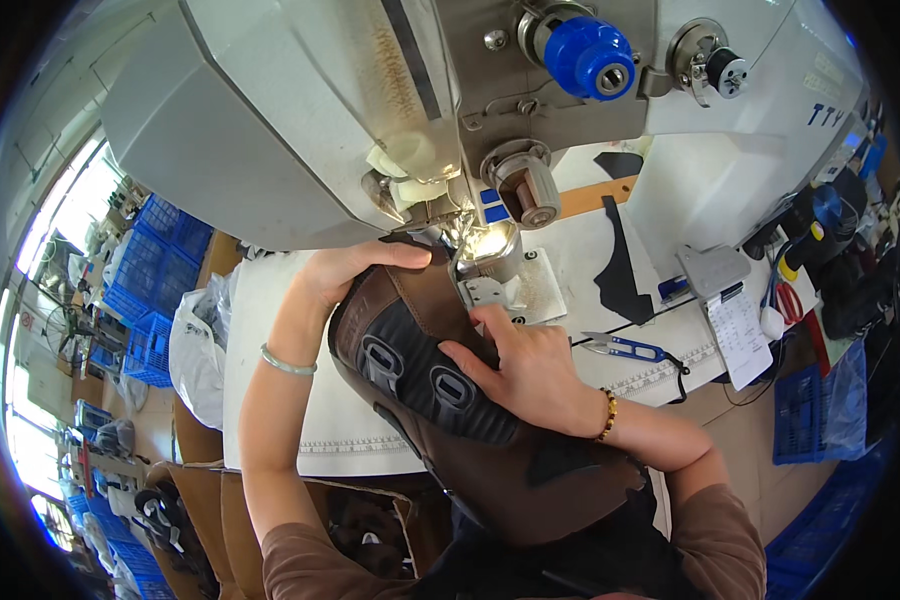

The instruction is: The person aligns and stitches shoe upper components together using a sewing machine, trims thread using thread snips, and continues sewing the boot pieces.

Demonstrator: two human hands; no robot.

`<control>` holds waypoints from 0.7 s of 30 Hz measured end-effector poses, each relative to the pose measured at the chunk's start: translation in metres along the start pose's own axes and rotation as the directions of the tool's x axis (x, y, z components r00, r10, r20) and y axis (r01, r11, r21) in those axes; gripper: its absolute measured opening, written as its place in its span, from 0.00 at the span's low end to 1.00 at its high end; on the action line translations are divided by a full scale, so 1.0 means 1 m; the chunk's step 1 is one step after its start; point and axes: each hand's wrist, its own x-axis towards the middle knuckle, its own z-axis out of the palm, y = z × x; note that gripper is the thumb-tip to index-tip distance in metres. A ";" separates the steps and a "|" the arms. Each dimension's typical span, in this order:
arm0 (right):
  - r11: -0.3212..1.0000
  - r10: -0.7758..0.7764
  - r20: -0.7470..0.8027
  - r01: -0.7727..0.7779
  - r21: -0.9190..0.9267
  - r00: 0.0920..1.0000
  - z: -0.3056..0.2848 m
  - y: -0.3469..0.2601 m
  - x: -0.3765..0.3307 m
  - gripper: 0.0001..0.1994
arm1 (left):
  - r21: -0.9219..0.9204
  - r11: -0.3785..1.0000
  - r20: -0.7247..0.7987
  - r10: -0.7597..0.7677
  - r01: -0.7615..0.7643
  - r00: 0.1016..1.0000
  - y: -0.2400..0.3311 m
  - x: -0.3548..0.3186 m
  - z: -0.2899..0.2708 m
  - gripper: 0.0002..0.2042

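Note:
A large brown and black leather boot upper (pixel 430 350) lies tilted across the table edge, its lower part hanging toward my lap. Ribbed black padding with two oval raised marks shows on its face. My left hand (pixel 365 268) grips its far edge, thumb on top, fingers hidden behind the leather. My right hand (pixel 540 372) holds the right edge, thumb and index finger pressed against the material close to the presser foot. The sewing machine's lit needle area (pixel 475 240) sits right at the upper's far end; the exact stitching point is hard to make out.
Blue thread snips (pixel 625 347) lie right of my right hand, near a tape rule along the table edge. Black cut pieces (pixel 622 270) rest behind. A metal stand (pixel 715 275) holds a paper slip. An open carton (pixel 365 520) stands below; blue crates (pixel 160 260) are at left.

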 end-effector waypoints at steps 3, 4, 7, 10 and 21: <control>0.998 -0.022 0.024 0.023 -0.053 0.999 -0.008 0.006 0.001 0.16 | -0.036 0.998 0.037 0.044 -0.042 0.998 -0.002 -0.004 0.006 0.19; 0.989 -0.103 0.025 0.106 -0.104 0.994 -0.014 0.009 0.004 0.16 | -0.047 0.995 0.019 0.092 -0.091 0.996 -0.005 -0.006 0.009 0.20; 0.976 -0.165 0.160 0.185 -0.114 0.973 -0.035 0.024 0.010 0.15 | -0.157 0.962 -0.031 0.220 -0.222 0.975 -0.019 -0.010 0.023 0.14; 0.985 -0.170 0.262 0.174 0.010 0.950 -0.057 0.035 0.021 0.15 | -0.305 0.905 -0.151 0.260 -0.295 0.954 -0.028 -0.020 0.045 0.14; 0.970 0.012 0.601 -0.155 0.188 0.799 -0.089 0.057 0.049 0.13 | -0.258 0.922 -0.226 0.234 -0.290 0.946 -0.021 -0.038 0.070 0.14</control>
